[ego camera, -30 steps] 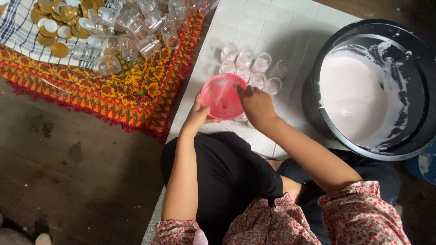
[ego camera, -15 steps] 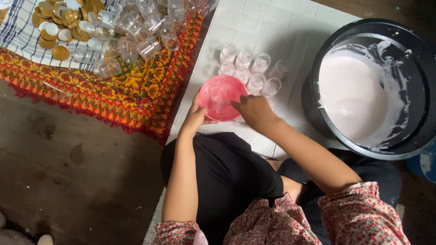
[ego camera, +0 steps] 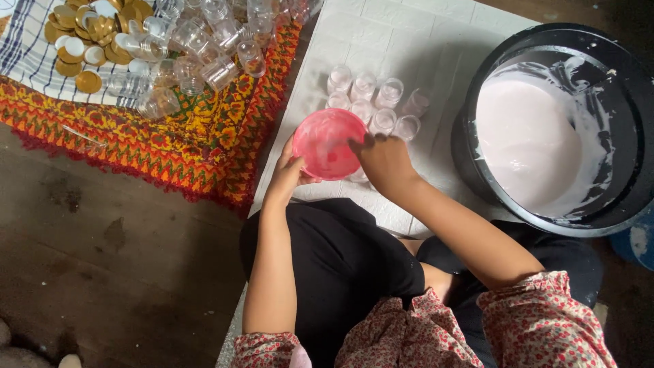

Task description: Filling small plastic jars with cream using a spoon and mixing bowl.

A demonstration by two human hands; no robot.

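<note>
Pink bowl (ego camera: 329, 143) held tilted over the near edge of a cluster of small clear cups (ego camera: 373, 102) on a white tiled mat (ego camera: 422, 41). Left hand (ego camera: 286, 176) gripping the bowl's lower-left rim from below, grip closed on it. Right hand (ego camera: 383, 162) at the bowl's right rim, fingers curled; grip narrow, touching the rim, but cannot tell whether actually clamping or only steadying. One cup partly hidden under the bowl and right hand. Thin film of pale pink liquid inside the bowl.

Large black tub (ego camera: 545, 129) just right of the cups, holding pale pink milky liquid (ego camera: 524, 143), smears up its inner wall. Tub well clear of both hands.

Upper left: patterned red-orange-yellow cloth (ego camera: 170, 136) next to the mat, carrying a heap of empty clear cups (ego camera: 197, 48) lying on their sides. Gold and white lids (ego camera: 85, 41) piled on a blue-checked cloth (ego camera: 27, 61) beyond. Dark wooden floor (ego camera: 102, 259) at left. Black garment over the lap, floral sleeves at bottom edge.
</note>
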